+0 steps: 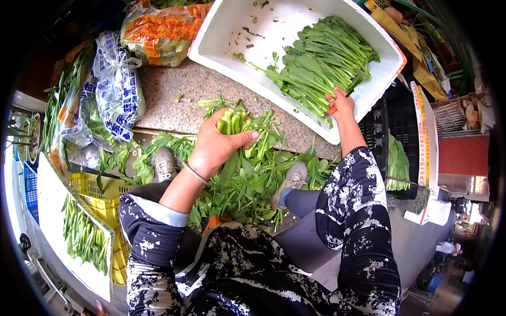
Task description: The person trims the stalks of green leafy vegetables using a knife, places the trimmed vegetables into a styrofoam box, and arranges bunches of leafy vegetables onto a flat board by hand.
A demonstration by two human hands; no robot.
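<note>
My left hand is closed around a bunch of leafy green stems, cut ends up, above a heap of loose greens between my shoes. My right hand reaches into a white foam box with its fingers closed, at the stem ends of a neat pile of leafy greens. A little red shows at its fingertips; what it belongs to, I cannot make out. Leaf scraps lie on the box's bottom.
A stone slab lies under the box. Plastic bags of vegetables stand at left, beyond yellow crates and a foam box with more greens. A black crate stands right.
</note>
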